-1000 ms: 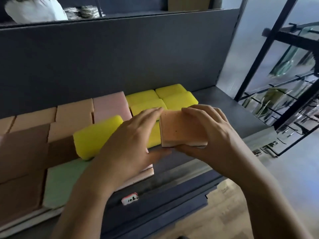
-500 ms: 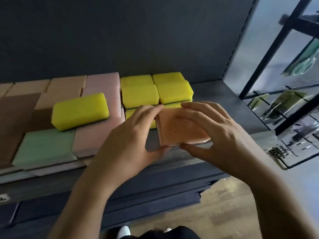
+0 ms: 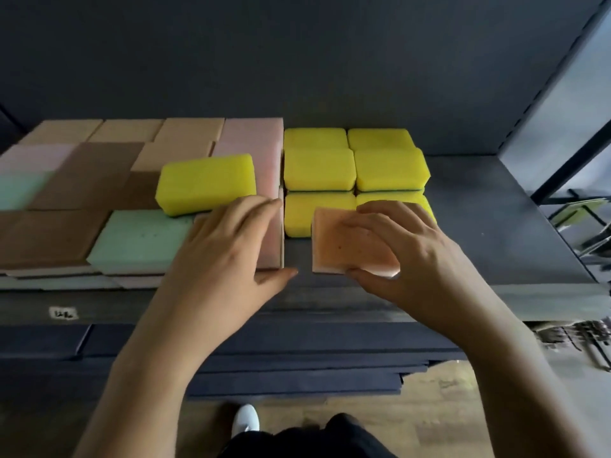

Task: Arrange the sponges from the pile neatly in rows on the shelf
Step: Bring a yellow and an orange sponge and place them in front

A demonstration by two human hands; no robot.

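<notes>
So, orange sponge [image 3: 334, 246]: just in front of the yellow sponges [image 3: 353, 170].
Right hand [image 3: 413, 256]: pinches it, fingers on top, thumb at its near edge.
Left hand [image 3: 224, 252]: loose, holds nothing, left of the yellow sponges.
Shelf [image 3: 496, 226]: lay it flat, edges straight with the yellow sponges.

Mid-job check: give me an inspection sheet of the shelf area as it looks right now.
Surface: dark shelf, bare at right.
Job's things: orange sponge in front of yellow sponges set in rows; loose yellow sponge lies atop the brown, pink and green pile at left.
Clutter: label on shelf edge.
Hands: left hand open, on the pile; right hand grips orange sponge.
Cables: nothing seen.
Surroundings: dark back panel, rack at right, wooden floor, white shoe.
</notes>
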